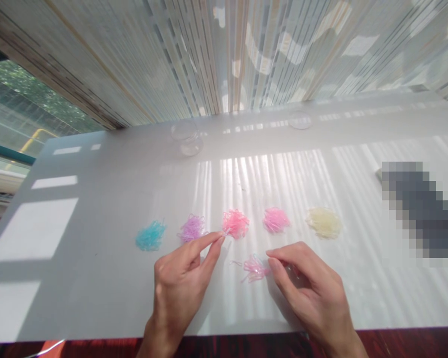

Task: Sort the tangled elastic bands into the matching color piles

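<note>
Head view, low centre of the frame: the left hand (182, 283) pinches a single pink band between thumb and forefinger, just beside the salmon-pink pile (236, 223). The right hand (309, 288) presses fingertips on a small mixed heap (254, 268) (mostly pink) on the white table (97, 238). Blue (150, 235), purple (191, 227), pink (276, 220) and cream (324, 222) piles line up above.
</note>
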Demonstrator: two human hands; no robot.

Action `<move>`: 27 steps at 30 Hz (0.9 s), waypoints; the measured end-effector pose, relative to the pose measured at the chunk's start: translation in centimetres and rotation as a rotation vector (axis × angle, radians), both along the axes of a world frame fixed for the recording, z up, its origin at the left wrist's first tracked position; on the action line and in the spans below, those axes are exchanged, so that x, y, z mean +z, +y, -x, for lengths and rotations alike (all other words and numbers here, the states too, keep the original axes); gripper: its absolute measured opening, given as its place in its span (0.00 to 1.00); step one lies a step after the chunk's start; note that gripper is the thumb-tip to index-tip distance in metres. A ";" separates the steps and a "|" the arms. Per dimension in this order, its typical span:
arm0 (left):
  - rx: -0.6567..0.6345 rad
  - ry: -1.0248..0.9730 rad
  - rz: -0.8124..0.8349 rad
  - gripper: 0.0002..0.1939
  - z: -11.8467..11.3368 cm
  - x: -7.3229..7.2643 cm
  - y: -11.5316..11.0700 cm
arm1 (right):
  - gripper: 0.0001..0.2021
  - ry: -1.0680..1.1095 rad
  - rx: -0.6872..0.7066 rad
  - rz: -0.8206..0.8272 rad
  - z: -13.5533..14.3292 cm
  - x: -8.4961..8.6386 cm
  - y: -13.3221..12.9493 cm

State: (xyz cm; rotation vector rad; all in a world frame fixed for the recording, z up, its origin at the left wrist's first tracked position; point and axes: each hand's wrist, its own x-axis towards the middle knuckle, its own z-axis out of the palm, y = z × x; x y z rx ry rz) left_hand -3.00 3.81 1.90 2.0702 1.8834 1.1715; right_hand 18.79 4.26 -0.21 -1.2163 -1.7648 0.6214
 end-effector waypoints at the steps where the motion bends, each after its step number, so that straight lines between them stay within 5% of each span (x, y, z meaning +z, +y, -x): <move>1: 0.028 -0.005 0.015 0.03 0.4 0.1 -0.1 | 0.04 -0.004 0.000 0.006 0.0 0.0 0.0; 9: 0.409 -0.155 0.359 0.14 4.7 1.3 -0.7 | 0.04 -0.028 0.016 0.030 -0.1 -0.2 -0.1; 15: 0.368 -0.232 0.516 0.19 6.0 1.2 -0.3 | 0.04 -0.058 0.027 0.061 -0.2 -0.4 -0.3; 27: 0.373 -0.131 0.539 0.20 6.5 0.8 0.5 | 0.05 -0.072 0.032 0.051 -0.1 -0.2 -0.2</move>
